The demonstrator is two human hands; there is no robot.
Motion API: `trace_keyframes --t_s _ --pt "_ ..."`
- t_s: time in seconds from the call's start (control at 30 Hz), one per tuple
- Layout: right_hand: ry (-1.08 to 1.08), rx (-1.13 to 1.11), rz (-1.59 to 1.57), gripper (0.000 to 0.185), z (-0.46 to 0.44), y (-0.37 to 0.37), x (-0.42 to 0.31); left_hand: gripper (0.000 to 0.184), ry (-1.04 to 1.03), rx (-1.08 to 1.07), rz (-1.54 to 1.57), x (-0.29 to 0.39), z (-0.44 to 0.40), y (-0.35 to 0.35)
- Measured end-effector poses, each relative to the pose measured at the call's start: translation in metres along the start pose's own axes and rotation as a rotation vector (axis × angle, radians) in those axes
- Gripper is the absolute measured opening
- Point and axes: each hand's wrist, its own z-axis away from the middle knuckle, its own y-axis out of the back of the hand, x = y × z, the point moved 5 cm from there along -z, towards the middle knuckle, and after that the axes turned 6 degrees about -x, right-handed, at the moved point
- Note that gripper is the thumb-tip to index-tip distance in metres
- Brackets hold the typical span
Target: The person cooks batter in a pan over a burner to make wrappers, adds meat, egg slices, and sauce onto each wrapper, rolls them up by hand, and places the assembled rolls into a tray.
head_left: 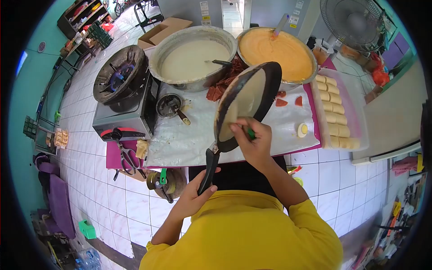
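My left hand (198, 195) is wrapped round the black handle of a frying pan (272, 83), which is tilted steeply over the front of the table. A thin pale crepe (252, 96) lies against the pan's inner face, its edge dark on the left side. My right hand (253, 139) is closed at the lower rim of the pan, fingertips against the crepe's edge. A small green thing (250, 133), perhaps a tool's handle, shows in its grip; the rest of it is hidden.
A lit gas burner (119, 78) stands at left. Behind the pan are a pot of pale batter (195, 63) and a pot of orange mixture (274, 51). A tray of rolls (333, 112) is at right, a halved egg (302, 130) nearby. Scissors (128, 157) hang at the left front.
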Motion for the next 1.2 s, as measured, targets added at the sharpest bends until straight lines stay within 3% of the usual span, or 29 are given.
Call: trace_keyframes --t_s 0.13,0.23,0.27,0.3,0.4,0.43,0.53,0.6,0.67,0.73,0.93,1.03,1.2 --pt "-0.122 -0.004 0.13 0.012 0.067 0.028 0.019 0.046 0.046 0.13 -0.089 -0.015 0.019 0.011" --pt "-0.034 -0.104 0.157 0.01 0.111 0.036 0.018 0.047 -0.238 0.462 -0.613 -0.019 0.031 0.024" --pt "-0.077 -0.064 0.174 0.01 0.117 0.043 0.023 0.049 0.034 0.477 -0.475 -0.026 0.039 0.031" --pt "-0.119 -0.022 0.19 0.011 0.12 0.049 0.027 0.049 0.027 0.517 -0.557 -0.025 0.044 0.037" --pt "-0.373 0.027 0.357 0.013 0.097 0.072 0.046 0.049 -0.022 0.507 -0.4 -0.023 0.058 0.047" --pt "-0.544 -0.107 0.531 0.02 0.078 0.076 0.054 0.05 -0.079 0.482 -0.355 -0.022 0.06 0.051" --pt "0.341 -0.051 0.997 0.047 -0.012 0.053 0.041 0.05 -0.085 0.428 0.038 -0.005 0.066 0.059" --pt "0.339 -0.033 0.806 0.061 -0.056 0.034 0.053 0.05 -0.144 0.406 0.204 0.012 0.06 0.064" --pt "-0.102 -0.215 0.514 0.066 -0.105 0.013 0.072 0.051 -0.164 0.432 0.181 0.023 0.058 0.072" --pt "-0.087 -0.303 0.361 0.068 -0.15 -0.006 0.095 0.055 -0.178 0.423 0.185 0.028 0.06 0.083" --pt "-0.456 -0.258 -0.156 0.042 -0.233 -0.045 0.121 0.059 -0.175 0.425 0.228 0.036 0.078 0.114" --pt "-0.427 -0.151 -0.236 0.041 -0.256 -0.045 0.116 0.058 -0.192 0.425 0.216 0.039 0.078 0.128" --pt "-0.294 -0.238 -0.045 0.043 -0.258 -0.009 0.074 0.056 -0.189 0.458 0.166 0.049 0.071 0.154"
